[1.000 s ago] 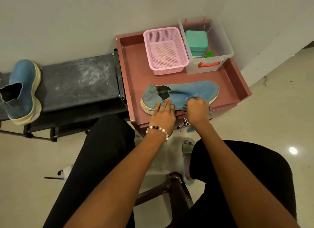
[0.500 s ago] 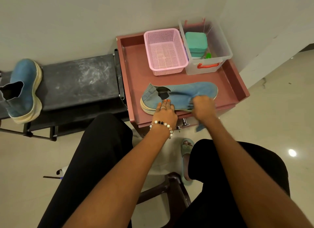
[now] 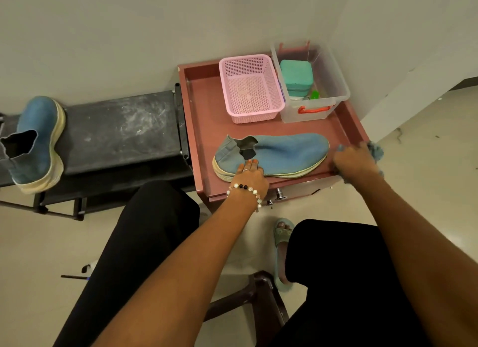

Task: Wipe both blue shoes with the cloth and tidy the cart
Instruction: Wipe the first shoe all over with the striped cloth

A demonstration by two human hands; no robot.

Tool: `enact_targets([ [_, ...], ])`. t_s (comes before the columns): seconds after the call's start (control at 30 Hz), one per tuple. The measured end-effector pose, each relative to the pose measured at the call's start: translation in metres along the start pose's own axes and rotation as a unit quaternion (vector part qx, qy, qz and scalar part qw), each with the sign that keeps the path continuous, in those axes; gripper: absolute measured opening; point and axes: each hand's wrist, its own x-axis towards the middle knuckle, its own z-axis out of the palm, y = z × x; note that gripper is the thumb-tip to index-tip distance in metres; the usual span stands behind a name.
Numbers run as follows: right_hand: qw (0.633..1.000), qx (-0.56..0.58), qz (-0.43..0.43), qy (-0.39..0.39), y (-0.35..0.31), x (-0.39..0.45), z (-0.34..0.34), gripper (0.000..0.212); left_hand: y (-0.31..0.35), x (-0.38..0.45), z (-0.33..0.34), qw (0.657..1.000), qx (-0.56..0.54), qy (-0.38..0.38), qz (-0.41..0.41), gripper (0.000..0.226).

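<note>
right hand: our right hand [image 3: 354,160] has swept off the toe since a second ago and now sits bunched around the cloth [image 3: 376,152] at the cart [image 3: 204,129] rim's right corner

left hand: our left hand [image 3: 249,174] stays flat, fingers together, pressing the heel of the shoe on the cart [image 3: 279,152]

meaning: looks like one full wipe stroke along this side is done

other shoe: the second blue shoe [image 3: 38,139] waits on the black bench [image 3: 116,131], well apart, probably next

still to tidy: pink basket [image 3: 249,87] and clear bin [image 3: 328,69] at the back
</note>
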Motion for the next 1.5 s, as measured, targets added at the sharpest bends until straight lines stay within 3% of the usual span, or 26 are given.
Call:
enact_targets([
  [0.07, 1.0, -0.021, 0.017, 0.001, -0.01, -0.011, 0.015, 0.031, -0.002, 0.002, -0.003, 1.0, 0.001, -0.005, 0.007, 0.054],
  [0.13, 0.997, 0.043, 0.064, 0.01, -0.019, -0.012, 0.017, 0.051, -0.002, 0.003, -0.005, 1.0, 0.005, -0.003, 0.004, 0.053],
  [0.17, 0.988, 0.105, 0.102, 0.051, -0.02, -0.009, 0.014, 0.052, -0.001, 0.004, -0.005, 1.0, 0.006, -0.003, 0.004, 0.053],
  [0.23, 0.945, 0.231, 0.164, 0.163, -0.02, -0.001, 0.004, 0.027, -0.001, 0.003, -0.005, 1.0, 0.003, -0.002, 0.004, 0.053],
  [0.27, 0.921, 0.281, 0.172, 0.206, -0.02, 0.001, 0.003, 0.025, -0.001, 0.003, -0.004, 1.0, 0.003, -0.001, 0.003, 0.054],
  [0.4, 0.928, 0.33, 0.095, 0.145, -0.033, 0.001, 0.003, 0.034, -0.002, 0.001, -0.005, 1.0, 0.01, 0.013, 0.011, 0.055],
  [0.53, 0.975, 0.21, 0.008, 0.07, -0.071, -0.009, 0.009, 0.03, 0.003, -0.001, -0.006, 1.0, 0.007, 0.004, 0.001, 0.053],
  [0.6, 0.966, 0.237, -0.063, 0.081, -0.096, -0.013, 0.01, 0.025, 0.003, 0.0, -0.006, 1.0, 0.002, 0.0, -0.006, 0.053],
  [0.7, 0.939, 0.298, -0.133, 0.107, -0.097, -0.017, 0.001, 0.037, 0.002, 0.0, -0.006, 1.0, -0.002, 0.0, -0.001, 0.054],
  [0.8, 0.921, 0.366, -0.058, 0.117, -0.061, -0.009, 0.003, 0.037, 0.001, 0.001, -0.005, 1.0, 0.0, -0.001, 0.003, 0.057],
  [0.93, 0.981, 0.16, 0.058, 0.093, -0.058, -0.002, 0.005, 0.03, -0.001, 0.001, -0.004, 1.0, 0.004, 0.01, 0.005, 0.056],
  [1.03, 0.993, 0.09, -0.009, 0.079, -0.101, -0.011, -0.011, 0.023, 0.0, 0.002, -0.005, 1.0, -0.001, 0.012, 0.002, 0.054],
  [1.07, 0.993, 0.098, -0.035, 0.062, -0.116, -0.016, -0.016, 0.015, 0.001, 0.003, -0.005, 1.0, -0.008, 0.012, -0.001, 0.053],
  [1.17, 0.984, 0.136, -0.078, 0.084, -0.139, -0.017, -0.021, 0.02, 0.001, 0.002, -0.008, 1.0, -0.007, 0.008, 0.006, 0.051],
  [1.3, 0.97, 0.178, -0.108, 0.123, -0.126, -0.016, -0.006, 0.02, 0.0, 0.0, -0.011, 1.0, -0.002, -0.004, 0.006, 0.052],
  [1.4, 0.973, 0.09, -0.129, 0.17, -0.109, -0.016, 0.006, 0.021, 0.0, 0.004, -0.007, 1.0, 0.0, -0.008, 0.0, 0.053],
  [1.5, 0.982, -0.005, -0.104, 0.155, -0.087, -0.013, 0.01, 0.018, -0.002, 0.007, -0.002, 1.0, 0.004, -0.012, 0.001, 0.051],
])
